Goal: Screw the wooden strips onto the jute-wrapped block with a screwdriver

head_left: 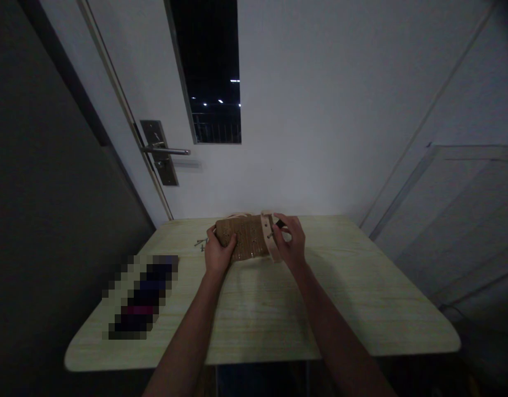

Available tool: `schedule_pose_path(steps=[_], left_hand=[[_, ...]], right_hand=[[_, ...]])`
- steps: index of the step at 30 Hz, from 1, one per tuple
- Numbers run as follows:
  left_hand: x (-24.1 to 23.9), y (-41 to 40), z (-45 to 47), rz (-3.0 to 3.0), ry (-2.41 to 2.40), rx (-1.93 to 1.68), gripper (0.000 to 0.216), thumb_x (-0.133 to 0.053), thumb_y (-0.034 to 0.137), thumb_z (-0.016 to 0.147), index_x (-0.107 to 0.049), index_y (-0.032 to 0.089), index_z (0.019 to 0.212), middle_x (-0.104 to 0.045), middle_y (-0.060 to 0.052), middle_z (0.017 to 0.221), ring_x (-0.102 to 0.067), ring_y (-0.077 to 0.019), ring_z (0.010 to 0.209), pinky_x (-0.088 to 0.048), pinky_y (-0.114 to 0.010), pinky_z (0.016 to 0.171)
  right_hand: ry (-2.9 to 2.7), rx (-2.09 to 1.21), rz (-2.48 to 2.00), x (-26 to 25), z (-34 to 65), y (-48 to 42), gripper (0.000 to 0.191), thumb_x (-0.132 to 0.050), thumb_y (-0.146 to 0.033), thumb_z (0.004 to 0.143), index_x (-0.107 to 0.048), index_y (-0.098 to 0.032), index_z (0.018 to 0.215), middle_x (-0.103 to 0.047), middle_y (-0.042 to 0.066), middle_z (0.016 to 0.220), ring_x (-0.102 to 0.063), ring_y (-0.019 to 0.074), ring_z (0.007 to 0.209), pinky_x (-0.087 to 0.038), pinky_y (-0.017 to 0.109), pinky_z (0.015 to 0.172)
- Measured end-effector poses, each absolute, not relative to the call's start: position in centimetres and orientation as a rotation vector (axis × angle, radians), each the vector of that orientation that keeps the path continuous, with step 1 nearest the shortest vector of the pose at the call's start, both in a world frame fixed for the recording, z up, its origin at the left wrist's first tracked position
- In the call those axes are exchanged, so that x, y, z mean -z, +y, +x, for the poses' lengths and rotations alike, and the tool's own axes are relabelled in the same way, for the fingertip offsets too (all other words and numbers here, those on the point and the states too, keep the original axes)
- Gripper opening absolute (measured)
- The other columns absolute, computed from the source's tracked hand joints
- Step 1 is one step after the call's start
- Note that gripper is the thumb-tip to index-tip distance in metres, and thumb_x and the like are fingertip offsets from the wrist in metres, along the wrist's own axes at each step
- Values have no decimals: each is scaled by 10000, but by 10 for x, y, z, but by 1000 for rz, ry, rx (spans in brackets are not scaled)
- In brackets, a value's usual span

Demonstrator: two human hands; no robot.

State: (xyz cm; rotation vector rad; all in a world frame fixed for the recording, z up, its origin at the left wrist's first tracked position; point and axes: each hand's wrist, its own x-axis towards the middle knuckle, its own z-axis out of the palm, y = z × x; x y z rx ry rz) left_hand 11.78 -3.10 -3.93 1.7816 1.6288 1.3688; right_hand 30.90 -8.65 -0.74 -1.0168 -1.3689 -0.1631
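Note:
A brown board with many small holes lies near the far edge of a pale wooden table. My left hand grips the board's left end, fingers curled over it. A light wooden strip lies across the board's right end. My right hand is closed there, pinching a small dark tool or part against the strip; I cannot make out what it is.
Some small dark screws lie on the table left of the board. A blurred-out dark object lies at the table's left. Behind are a white wall, a door with a metal handle and a dark window.

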Motion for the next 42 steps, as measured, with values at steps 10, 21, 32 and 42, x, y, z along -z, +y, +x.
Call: schedule_pose_path(steps=[10,21,32,42], left_hand=[[38,-32,118,1786,1641,-1361,602,-660,418,784,-405,156,1262,-659,-158,1101,-658,-283,959,-537,-407,808],[39,-32,118,1785,1657,-1355,608,-662,422,782,-400,170,1270,-656,-146,1111,-659,-277,956,-533,-393,804],[38,-31,116,1806,1616,-1357,608,-664,425,775,-397,178,1263,-665,-136,1097,-667,-264,961,-540,-388,811],[35,-33,112,1909,1663,-1216,603,-629,460,802,-443,143,1279,-670,-165,1098,-660,-289,984,-527,-423,842]], right_hand=[[-1395,118,-976,12,309,-84,305,-483,-236,917,-591,-278,1198,-667,40,1015,-642,139,871,-587,267,678],[-1455,160,-991,9,308,-88,334,-394,-239,942,-584,-248,1216,-666,66,1098,-636,173,999,-567,358,839],[-1447,128,-1003,9,309,-87,324,-473,-285,917,-577,-245,1222,-642,74,1075,-618,173,961,-581,321,740],[-1433,58,-1030,6,313,-87,307,-518,-261,899,-571,-237,1200,-661,63,1040,-647,130,811,-586,256,633]])
